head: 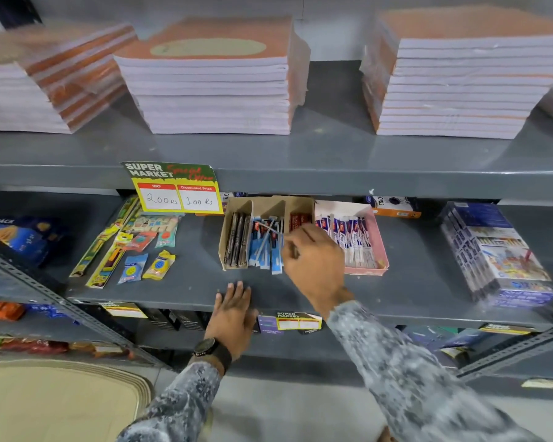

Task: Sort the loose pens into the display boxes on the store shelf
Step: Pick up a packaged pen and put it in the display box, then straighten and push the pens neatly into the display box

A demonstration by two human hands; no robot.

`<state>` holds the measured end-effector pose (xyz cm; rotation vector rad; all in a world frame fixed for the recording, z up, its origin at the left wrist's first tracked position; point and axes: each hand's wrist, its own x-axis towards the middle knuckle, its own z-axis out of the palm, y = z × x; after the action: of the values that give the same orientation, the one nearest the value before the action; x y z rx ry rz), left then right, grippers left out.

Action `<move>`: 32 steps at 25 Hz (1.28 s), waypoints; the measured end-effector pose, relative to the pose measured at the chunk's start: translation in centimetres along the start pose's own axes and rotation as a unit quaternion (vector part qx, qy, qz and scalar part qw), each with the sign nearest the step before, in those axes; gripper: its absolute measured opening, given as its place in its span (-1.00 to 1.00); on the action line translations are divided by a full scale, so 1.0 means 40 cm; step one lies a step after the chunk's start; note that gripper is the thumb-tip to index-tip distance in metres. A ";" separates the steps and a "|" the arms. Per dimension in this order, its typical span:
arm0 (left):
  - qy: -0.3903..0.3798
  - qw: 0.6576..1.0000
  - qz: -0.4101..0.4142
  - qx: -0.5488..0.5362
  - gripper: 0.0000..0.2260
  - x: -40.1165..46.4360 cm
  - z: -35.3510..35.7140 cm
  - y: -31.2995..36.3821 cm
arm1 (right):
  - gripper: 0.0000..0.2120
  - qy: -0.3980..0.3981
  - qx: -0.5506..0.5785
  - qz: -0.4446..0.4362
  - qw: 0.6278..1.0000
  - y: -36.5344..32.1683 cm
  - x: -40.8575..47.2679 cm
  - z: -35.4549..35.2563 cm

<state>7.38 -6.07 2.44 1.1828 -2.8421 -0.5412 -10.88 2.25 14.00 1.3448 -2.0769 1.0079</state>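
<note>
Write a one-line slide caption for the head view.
Right hand places a pen into the brown divided display box; left hand rests flat on the grey shelf edge.

Grey shelf [412, 301] bears brown divided box [237, 212]; pink box [380, 240]; left hand [233, 311].

A brown cardboard display box [237, 208] with three compartments sits on the grey middle shelf [412, 282] of a store rack. Dark pens [237, 239] lie lengthwise in its left compartment; blue-and-white packaged pens [264, 250] crowd the middle one, their lower ends spilling past the front edge onto the shelf, with one slim grey pen [268, 228] lying tilted across them. Red packs [299, 220] fill the right compartment. Touching its right side, a pink display box [380, 247] holds rows of white-and-blue packaged pens [351, 237].
</note>
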 end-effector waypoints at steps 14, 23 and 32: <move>0.012 0.999 0.005 0.032 -0.40 -0.014 0.006 0.008 | -0.89 -0.159 -0.054 -0.084 0.982 0.073 -0.198 0.017; 0.070 0.976 0.207 0.019 -0.48 0.055 0.007 0.300 | -0.82 -0.098 -0.093 0.138 0.981 0.289 -0.182 -0.122; 0.032 0.984 0.135 0.109 -0.40 0.270 -0.041 0.368 | -0.38 -0.543 -0.105 0.182 0.813 0.392 0.033 0.029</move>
<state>-10.18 -4.43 7.44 0.7951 -2.9953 -0.1806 -25.69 4.53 9.10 1.6210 -3.2369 -0.0184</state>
